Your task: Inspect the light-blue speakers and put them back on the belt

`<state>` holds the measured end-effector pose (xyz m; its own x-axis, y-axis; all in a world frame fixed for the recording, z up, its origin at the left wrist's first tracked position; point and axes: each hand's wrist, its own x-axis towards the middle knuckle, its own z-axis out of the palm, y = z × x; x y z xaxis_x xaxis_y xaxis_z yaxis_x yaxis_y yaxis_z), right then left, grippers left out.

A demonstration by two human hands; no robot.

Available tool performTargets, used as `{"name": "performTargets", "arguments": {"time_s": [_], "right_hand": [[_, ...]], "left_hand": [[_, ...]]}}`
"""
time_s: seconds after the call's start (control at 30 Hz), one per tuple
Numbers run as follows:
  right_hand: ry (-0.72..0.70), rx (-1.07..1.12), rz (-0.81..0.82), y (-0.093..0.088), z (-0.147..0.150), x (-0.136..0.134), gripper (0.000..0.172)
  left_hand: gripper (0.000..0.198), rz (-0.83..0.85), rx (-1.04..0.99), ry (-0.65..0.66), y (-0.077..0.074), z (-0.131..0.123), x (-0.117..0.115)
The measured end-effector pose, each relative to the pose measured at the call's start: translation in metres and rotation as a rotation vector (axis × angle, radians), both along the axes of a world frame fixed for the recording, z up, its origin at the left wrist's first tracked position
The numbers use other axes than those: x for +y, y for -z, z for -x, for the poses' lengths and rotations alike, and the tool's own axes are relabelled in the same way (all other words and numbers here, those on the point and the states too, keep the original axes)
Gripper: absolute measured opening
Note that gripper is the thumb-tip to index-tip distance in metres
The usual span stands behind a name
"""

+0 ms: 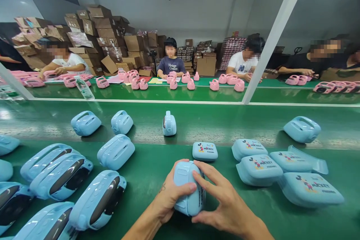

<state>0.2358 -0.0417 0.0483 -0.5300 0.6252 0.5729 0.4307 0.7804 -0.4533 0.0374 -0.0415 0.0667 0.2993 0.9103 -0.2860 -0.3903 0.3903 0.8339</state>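
Observation:
A light blue plastic case (187,187) stands on its edge on the green work surface (152,172) at the front centre. My left hand (171,195) wraps round its left side, thumb across the front. My right hand (225,202) grips its right side with fingers curved over the top. Just beyond lies a small blue lid with a cartoon mouse print (205,150). Three more printed blue lids (258,168) lie to the right.
Several blue shells with dark windows (62,174) crowd the left. Blue cases (122,122) ride the conveyor belt (213,120) beyond. A white post (274,37) slants up. Across the line, several people sit among pink cases (191,83), with cardboard boxes (95,33) behind.

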Motion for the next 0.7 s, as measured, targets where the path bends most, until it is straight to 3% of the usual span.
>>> {"name": "performTargets", "arguments": {"time_s": [0.2, 0.43, 0.6, 0.7], "right_hand": [[0.015, 0.063, 0.011, 0.001, 0.009, -0.002, 0.107], [0.017, 0.135, 0.158, 0.007, 0.018, -0.005, 0.112], [-0.003, 0.232, 0.282, 0.017, 0.022, -0.002, 0.103], [0.107, 0.501, 0.415, 0.023, 0.024, 0.0, 0.097]], "left_hand": [[0.082, 0.039, -0.014, -0.042, -0.003, -0.001, -0.002], [0.08, 0.069, -0.002, -0.138, -0.003, -0.005, -0.003], [0.084, 0.1, -0.074, -0.127, 0.011, -0.002, 0.005], [0.089, 0.08, -0.202, -0.183, 0.023, 0.002, 0.009]]}}
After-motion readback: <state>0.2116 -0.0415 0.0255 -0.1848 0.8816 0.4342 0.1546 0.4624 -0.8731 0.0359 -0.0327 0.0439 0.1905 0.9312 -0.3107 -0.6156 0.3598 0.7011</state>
